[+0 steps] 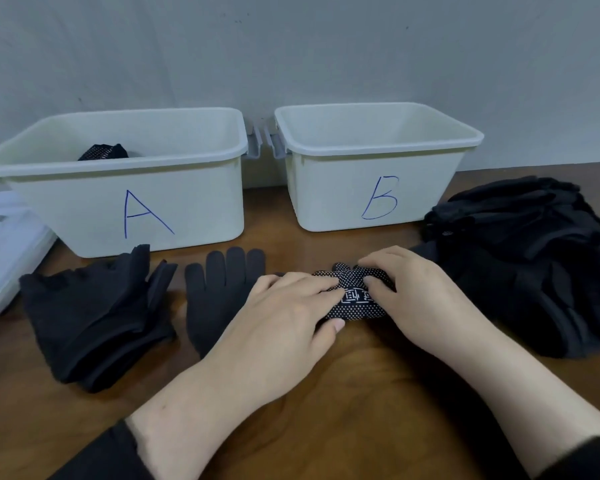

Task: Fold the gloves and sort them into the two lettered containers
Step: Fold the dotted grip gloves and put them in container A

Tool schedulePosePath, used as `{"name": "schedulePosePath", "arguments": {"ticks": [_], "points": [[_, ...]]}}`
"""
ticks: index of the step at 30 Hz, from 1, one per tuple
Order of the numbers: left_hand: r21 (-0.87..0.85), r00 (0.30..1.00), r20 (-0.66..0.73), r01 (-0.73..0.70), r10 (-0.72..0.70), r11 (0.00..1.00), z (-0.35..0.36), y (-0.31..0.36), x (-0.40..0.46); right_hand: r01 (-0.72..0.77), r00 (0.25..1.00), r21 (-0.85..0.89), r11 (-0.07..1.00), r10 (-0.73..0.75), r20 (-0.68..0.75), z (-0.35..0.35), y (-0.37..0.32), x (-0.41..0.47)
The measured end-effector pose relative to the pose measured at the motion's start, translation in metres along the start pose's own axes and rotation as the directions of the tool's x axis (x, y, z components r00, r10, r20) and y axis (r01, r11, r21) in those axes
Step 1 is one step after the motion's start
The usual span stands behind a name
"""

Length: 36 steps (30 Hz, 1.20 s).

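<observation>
Gloves are the whole job here, and you have one under both hands right now: a dotted glove (355, 299), black with white grip dots, lies bunched on the counter (326, 393) in front of container B (378, 199). Your left hand (281, 317) lies over its left end, fingers nearly straight on top and the thumb tucked along its near edge; your right hand (420, 296) presses on its right end with fingers gently bent. It looks part-folded, not yet finished.

By the look of it you are early on. Container A (132, 209) holds one dotted glove bundle (103, 153) near its far wall; container B shows nothing inside from this angle. Plenty remains: a plain dark glove (215, 292) lies flat just left of your left hand, a small stack of dark gloves (94, 320) sits further left, and a large heap of gloves (527, 265) fills the right side.

A stack of white lids or trays (4, 251) sits at the far left. Nothing blocks either container.
</observation>
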<state>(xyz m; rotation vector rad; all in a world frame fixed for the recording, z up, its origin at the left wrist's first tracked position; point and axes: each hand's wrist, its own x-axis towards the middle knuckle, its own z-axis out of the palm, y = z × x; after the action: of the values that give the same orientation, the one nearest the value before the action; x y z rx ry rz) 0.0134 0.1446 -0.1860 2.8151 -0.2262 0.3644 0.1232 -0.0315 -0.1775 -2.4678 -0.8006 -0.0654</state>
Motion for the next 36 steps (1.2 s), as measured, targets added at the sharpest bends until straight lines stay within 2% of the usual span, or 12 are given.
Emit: {"name": "schedulePosePath", "arguments": {"ticks": [4, 7, 10, 13, 16, 19, 23, 25, 27, 29, 32, 36], "points": [[-0.016, 1.0, 0.0, -0.01, 0.01, 1.0, 0.0, -0.001, -0.001, -0.02, 0.984, 0.088, 0.996, 0.004, 0.179, -0.008, -0.007, 0.011], [-0.033, 1.0, -0.009, -0.01, 0.01, 0.999, 0.001, -0.002, -0.001, 0.015, 0.914, -0.034, 0.999, 0.0, 0.406, -0.02, -0.015, 0.035], [-0.1, 0.998, -0.063, 0.008, -0.014, 0.995, 0.0, -0.003, -0.001, 0.011, 0.832, -0.072, 0.997, 0.031, 0.555, -0.031, -0.027, 0.054], [-0.181, 0.99, -0.125, 0.043, -0.067, 0.982, -0.001, -0.003, -0.001, -0.043, 0.793, -0.045, 0.998, 0.061, 0.607, -0.032, -0.03, 0.058], [-0.389, 0.943, -0.208, 0.163, -0.259, 0.907, -0.006, -0.004, 0.001, -0.146, 0.827, 0.031, 0.989, 0.104, 0.553, -0.032, -0.025, 0.049], [-0.609, 0.825, -0.234, 0.288, -0.514, 0.739, -0.016, -0.009, 0.004, -0.288, 0.883, 0.224, 0.931, 0.168, 0.437, -0.035, -0.022, 0.037], [-0.857, 0.704, -0.043, 0.339, -0.709, 0.388, -0.024, -0.011, 0.008, -0.312, 0.947, 0.535, 0.785, 0.209, 0.245, -0.039, -0.031, 0.019], [-0.937, 0.701, 0.131, 0.319, -0.701, 0.144, -0.029, -0.005, 0.009, -0.28, 0.96, 0.58, 0.765, 0.209, 0.187, -0.041, -0.04, 0.013], [-0.947, 0.732, 0.298, 0.309, -0.612, -0.091, -0.036, 0.003, 0.009, -0.254, 0.967, 0.602, 0.757, 0.197, 0.16, -0.042, -0.049, 0.007], [-0.923, 0.774, 0.381, 0.282, -0.506, -0.263, -0.043, 0.008, 0.009, -0.228, 0.973, 0.602, 0.765, 0.166, 0.158, -0.041, -0.058, 0.003], [-0.89, 0.818, 0.387, 0.211, -0.426, -0.405, -0.052, 0.01, 0.01, -0.245, 0.97, 0.65, 0.72, 0.178, 0.167, -0.038, -0.069, -0.003], [-0.883, 0.834, 0.37, 0.179, -0.409, -0.435, -0.057, 0.007, 0.009, -0.331, 0.943, 0.719, 0.612, 0.191, 0.272, -0.04, -0.078, -0.008]]}}
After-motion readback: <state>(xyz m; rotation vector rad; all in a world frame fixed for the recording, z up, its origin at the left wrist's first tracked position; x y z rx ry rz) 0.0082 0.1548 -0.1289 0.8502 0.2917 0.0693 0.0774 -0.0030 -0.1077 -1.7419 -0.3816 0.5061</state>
